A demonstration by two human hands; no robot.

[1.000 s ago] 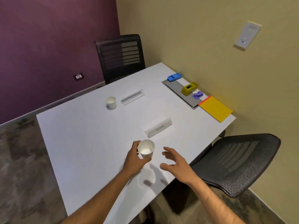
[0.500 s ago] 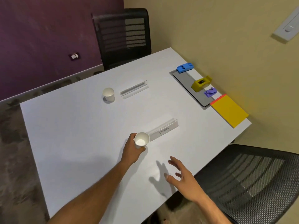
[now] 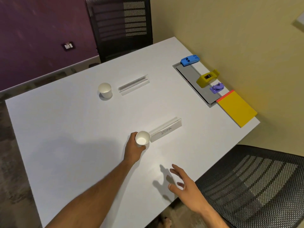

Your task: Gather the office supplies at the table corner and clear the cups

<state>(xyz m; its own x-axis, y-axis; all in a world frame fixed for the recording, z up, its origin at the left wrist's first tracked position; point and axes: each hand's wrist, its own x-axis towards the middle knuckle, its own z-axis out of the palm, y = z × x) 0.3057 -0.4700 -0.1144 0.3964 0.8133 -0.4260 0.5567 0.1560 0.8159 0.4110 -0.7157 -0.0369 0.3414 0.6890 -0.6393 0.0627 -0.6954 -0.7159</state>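
Left hand (image 3: 134, 149) gripping paper cup (image 3: 142, 138), mouth tilted toward camera

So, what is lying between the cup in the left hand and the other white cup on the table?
In the head view, only bare white table lies between the held cup and the far cup.
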